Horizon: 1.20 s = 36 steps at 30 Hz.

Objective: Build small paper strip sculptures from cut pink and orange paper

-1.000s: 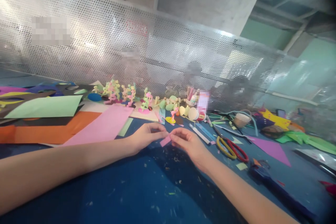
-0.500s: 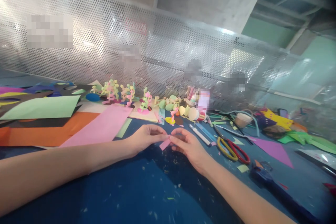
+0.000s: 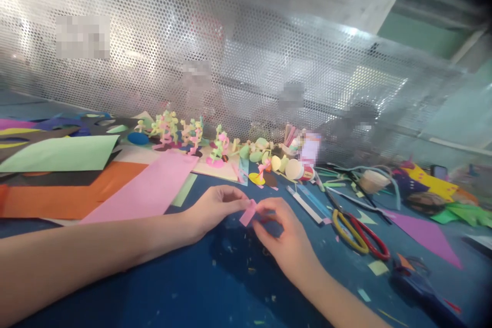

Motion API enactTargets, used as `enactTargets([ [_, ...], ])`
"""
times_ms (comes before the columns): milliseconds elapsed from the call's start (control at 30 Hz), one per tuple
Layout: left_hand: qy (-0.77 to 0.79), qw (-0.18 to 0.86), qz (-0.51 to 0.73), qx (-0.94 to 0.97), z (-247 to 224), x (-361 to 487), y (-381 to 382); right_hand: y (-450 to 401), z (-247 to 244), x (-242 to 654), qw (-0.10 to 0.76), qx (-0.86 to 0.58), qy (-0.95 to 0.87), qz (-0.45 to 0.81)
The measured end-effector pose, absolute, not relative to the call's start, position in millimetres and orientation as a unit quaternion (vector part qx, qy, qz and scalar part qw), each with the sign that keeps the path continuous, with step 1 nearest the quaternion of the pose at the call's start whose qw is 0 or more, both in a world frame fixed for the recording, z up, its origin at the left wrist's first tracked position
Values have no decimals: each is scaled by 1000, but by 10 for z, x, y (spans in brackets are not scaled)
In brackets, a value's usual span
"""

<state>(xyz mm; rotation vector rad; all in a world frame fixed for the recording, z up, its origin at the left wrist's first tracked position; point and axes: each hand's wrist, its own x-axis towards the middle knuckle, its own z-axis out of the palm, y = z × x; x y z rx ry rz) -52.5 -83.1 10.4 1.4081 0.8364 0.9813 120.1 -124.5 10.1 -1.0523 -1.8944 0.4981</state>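
Between thumb and forefinger, my left hand (image 3: 213, 212) pinches a small pink paper strip (image 3: 247, 215) above the blue table. My right hand (image 3: 284, 233) is just to the right of the strip. Its forefinger tip reaches the strip's right edge, whether touching or slightly apart I cannot tell, and its thumb stands away below. Beyond the hands stands a small pink paper figure (image 3: 264, 166) on a yellow disc (image 3: 256, 179). A large pink paper sheet (image 3: 154, 184) lies beside my left forearm.
Right of my hands lie a white-and-blue cutter-like strip (image 3: 305, 205), scissors (image 3: 361, 236) with yellow and red handles, and a dark blue tool (image 3: 423, 287). Several paper figures (image 3: 165, 125) line the back before a perforated metal screen (image 3: 154, 56). A paper cup (image 3: 372, 183) stands at right.
My right thumb and forefinger have parted and moved off the strip slightly, while my left hand keeps its pinch. The camera view has shifted, moving the right-side objects further right.
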Motion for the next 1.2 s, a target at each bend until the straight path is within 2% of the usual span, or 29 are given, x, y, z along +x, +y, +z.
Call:
enactTargets([
  [67, 355, 588, 416, 596, 100, -529, -828, -1257, 98, 1195, 433, -432, -775, 159],
  [167, 354, 593, 423, 587, 99, -529, -828, -1264, 101, 1203, 438, -472, -747, 162],
  [333, 351, 595, 420, 588, 107, -526, -831, -1231, 128, 1242, 467, -500, -679, 268],
  [500, 360, 576, 403, 614, 127, -527, -839, -1184, 181, 1256, 452, -514, -641, 347],
  [967, 354, 553, 382, 650, 174, -534, -856, -1206, 151, 1269, 415, -511, -659, 365],
  [1200, 337, 586, 368, 638, 173, -545, -846, -1195, 139, 1252, 417, -473, -689, 357],
])
